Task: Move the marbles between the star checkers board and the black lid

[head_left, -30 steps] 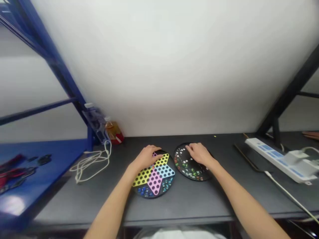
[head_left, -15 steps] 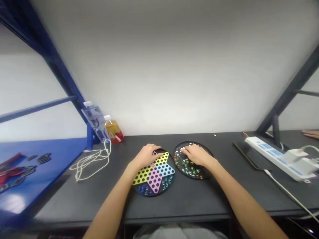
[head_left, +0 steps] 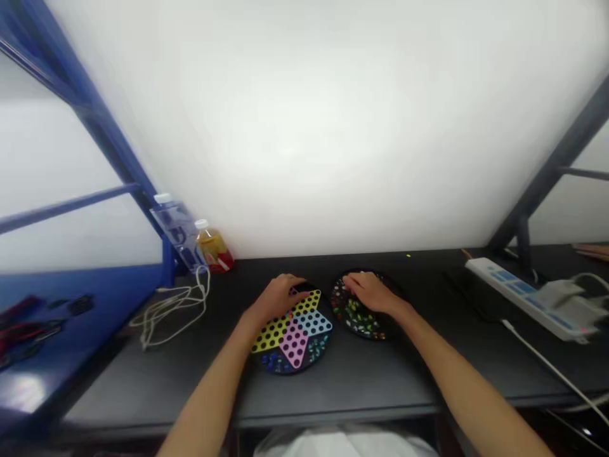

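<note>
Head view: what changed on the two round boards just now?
The right hand slid slightly leftward across the round black marble board; no marble is visibly taken or released. The left hand stays at the far edge of the star-patterned Chinese checkers board; both boards stayed in place.

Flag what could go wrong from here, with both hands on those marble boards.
Your right hand rests over the round black board, so it could knock coloured marbles out of their holes. Your left hand sits at the far edge of the round board with the coloured star; pressing there might tilt it and spill the blue marbles. Any loose marble could roll across the dark grey tabletop.
</note>
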### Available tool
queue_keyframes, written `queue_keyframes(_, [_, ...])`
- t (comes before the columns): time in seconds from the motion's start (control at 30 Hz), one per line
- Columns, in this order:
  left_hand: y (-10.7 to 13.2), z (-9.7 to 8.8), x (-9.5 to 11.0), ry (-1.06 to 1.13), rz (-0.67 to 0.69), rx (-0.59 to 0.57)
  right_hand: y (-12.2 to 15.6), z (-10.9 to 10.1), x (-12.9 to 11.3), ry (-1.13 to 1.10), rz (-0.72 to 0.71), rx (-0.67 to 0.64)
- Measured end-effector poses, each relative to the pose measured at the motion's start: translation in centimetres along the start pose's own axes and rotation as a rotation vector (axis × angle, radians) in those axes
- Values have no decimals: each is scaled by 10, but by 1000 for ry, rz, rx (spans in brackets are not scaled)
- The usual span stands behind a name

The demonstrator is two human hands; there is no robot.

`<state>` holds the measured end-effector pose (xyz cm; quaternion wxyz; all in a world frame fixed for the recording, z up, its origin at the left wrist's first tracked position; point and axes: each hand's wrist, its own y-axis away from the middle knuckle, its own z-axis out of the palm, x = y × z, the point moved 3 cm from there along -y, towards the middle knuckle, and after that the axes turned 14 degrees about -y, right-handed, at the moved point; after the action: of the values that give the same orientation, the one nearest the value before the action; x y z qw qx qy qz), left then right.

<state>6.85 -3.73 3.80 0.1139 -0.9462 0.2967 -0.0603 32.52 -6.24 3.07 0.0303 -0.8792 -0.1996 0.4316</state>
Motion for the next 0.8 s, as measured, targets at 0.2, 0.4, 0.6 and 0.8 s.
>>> queue_keyframes(0.2, [0, 1, 1, -15, -4, -2, -3, 14, 8, -456, 116, -63])
queue_keyframes(0.4, [-1, -1, 1, -14, 6, -12, -6, 13, 13, -613, 164, -37])
queue_keyframes(0.6, [0, -3, 3, -16, -3, -15, 1, -22, 20, 45, 148, 51])
queue_keyframes(0.8, [0, -4, 3, -7, -1, -22, 10, -28, 30, 143, 290, -108])
